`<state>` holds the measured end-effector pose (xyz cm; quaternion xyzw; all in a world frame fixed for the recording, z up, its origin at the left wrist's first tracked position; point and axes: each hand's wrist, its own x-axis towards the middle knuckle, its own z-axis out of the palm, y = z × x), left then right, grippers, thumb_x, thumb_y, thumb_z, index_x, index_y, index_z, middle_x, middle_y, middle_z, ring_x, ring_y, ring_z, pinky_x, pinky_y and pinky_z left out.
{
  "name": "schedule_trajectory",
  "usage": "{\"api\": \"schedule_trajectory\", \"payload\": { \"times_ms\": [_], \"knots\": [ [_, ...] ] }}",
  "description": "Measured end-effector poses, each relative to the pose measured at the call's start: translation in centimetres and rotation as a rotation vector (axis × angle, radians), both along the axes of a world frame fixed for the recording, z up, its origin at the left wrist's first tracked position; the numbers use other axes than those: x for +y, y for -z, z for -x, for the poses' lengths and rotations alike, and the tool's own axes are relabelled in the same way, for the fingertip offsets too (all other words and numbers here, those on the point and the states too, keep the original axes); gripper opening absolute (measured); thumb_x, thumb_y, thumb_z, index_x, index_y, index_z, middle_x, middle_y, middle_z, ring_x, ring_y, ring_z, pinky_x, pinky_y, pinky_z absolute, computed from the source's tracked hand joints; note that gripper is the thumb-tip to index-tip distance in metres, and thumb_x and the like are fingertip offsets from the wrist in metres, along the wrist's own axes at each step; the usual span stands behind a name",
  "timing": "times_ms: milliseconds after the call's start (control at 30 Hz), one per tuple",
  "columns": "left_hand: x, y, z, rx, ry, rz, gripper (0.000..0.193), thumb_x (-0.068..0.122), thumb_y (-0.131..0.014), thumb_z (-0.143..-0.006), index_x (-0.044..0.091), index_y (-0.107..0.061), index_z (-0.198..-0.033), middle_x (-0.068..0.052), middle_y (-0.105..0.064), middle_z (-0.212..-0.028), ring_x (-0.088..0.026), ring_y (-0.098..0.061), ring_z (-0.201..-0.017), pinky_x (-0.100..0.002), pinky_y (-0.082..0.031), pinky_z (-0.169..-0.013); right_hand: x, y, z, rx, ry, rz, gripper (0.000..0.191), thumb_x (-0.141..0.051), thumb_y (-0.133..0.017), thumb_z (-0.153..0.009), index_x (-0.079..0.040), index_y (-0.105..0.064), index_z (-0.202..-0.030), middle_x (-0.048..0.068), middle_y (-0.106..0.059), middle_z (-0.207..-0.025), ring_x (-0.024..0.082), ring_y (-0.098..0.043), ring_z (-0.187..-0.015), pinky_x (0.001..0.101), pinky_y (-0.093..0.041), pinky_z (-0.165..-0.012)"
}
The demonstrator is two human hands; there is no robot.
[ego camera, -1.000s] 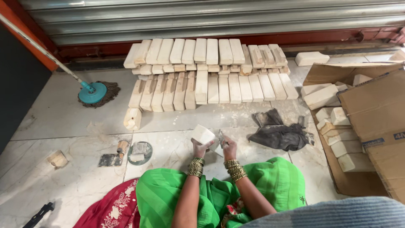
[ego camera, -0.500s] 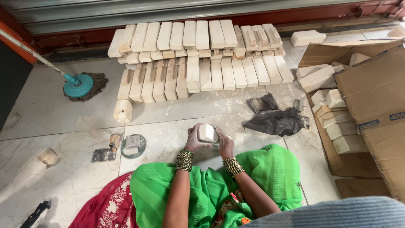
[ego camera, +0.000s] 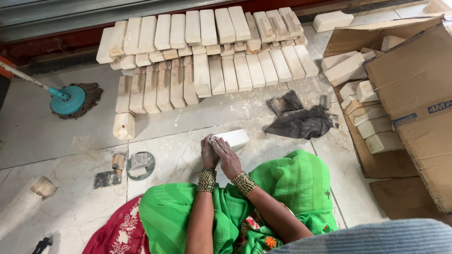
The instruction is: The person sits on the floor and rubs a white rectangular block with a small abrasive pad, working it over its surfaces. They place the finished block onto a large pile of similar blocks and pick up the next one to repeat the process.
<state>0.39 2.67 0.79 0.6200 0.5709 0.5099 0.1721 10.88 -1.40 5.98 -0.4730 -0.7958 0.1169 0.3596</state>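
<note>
White block (ego camera: 234, 138) on floor, left hand (ego camera: 209, 153) and right hand (ego camera: 228, 156) both gripping its near end

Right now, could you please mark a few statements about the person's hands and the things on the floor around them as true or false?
1. Both hands, left hand and right hand, rest on a pale block lying on the floor. True.
2. The mop lies to the right of the cardboard box. False: it lies far left, the box at the right.
3. A dark cloth lies between the block and the box. True.
4. The stacked blocks sit inside the box. False: they are laid in rows on the floor.
</note>
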Motion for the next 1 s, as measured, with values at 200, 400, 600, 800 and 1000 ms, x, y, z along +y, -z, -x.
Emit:
{"api": "schedule_trajectory", "payload": {
  "times_ms": [200,400,600,800,1000],
  "knots": [
    [-0.3,0.5,0.2,-0.057,-0.064,0.166,0.069,0.010,-0.089,-0.069,0.017,-0.059,-0.130,-0.011,-0.062,-0.118,-0.034,-0.061,-0.112,-0.043,-0.055,-0.098,1.2,1.2,-1.0,-0.039,0.123,0.066,0.081,0.022,-0.042,-0.078,-0.012,-0.053,-0.150,0.011,-0.048,-0.158,0.028,-0.042,-0.149,0.0414,-0.031,-0.123],
    [0.2,0.3,0.4,-0.065,-0.012,0.192,0.102,0.002,-0.097,-0.037,0.017,-0.055,-0.129,-0.013,-0.059,-0.118,-0.035,-0.056,-0.113,-0.045,-0.051,-0.101,4.2,0.7,-6.8,-0.018,0.373,0.326,0.055,-0.001,-0.059,-0.084,-0.014,-0.061,-0.137,0.008,-0.057,-0.148,0.025,-0.052,-0.139,0.0375,-0.043,-0.116],
    [0.0,0.5,0.5,-0.099,0.004,0.231,0.102,0.000,-0.095,-0.041,0.018,-0.052,-0.131,-0.013,-0.059,-0.121,-0.035,-0.053,-0.117,-0.045,-0.050,-0.104,2.5,0.4,-4.2,-0.155,0.269,0.149,0.076,0.013,-0.050,-0.075,-0.008,-0.051,-0.148,0.019,-0.046,-0.155,0.036,-0.043,-0.141,0.0413,-0.041,-0.113],
    [-0.2,1.0,0.4,-0.098,-0.033,0.217,0.094,-0.002,-0.092,-0.052,0.017,-0.051,-0.134,-0.011,-0.062,-0.124,-0.037,-0.054,-0.122,-0.046,-0.050,-0.105,0.9,1.2,-2.2,-0.134,0.129,-0.021,0.080,0.017,-0.044,-0.078,-0.008,-0.043,-0.154,0.012,-0.044,-0.159,0.027,-0.042,-0.149,0.0430,-0.038,-0.122],
    [-0.3,0.3,0.4,-0.156,-0.002,0.286,0.102,0.000,-0.095,-0.042,0.015,-0.048,-0.131,-0.013,-0.055,-0.124,-0.036,-0.054,-0.120,-0.044,-0.050,-0.106,3.5,0.8,-6.3,-0.266,0.419,0.366,0.076,0.013,-0.045,-0.083,-0.014,-0.041,-0.155,0.012,-0.039,-0.161,0.034,-0.041,-0.143,0.0416,-0.047,-0.108]
  ]
}}
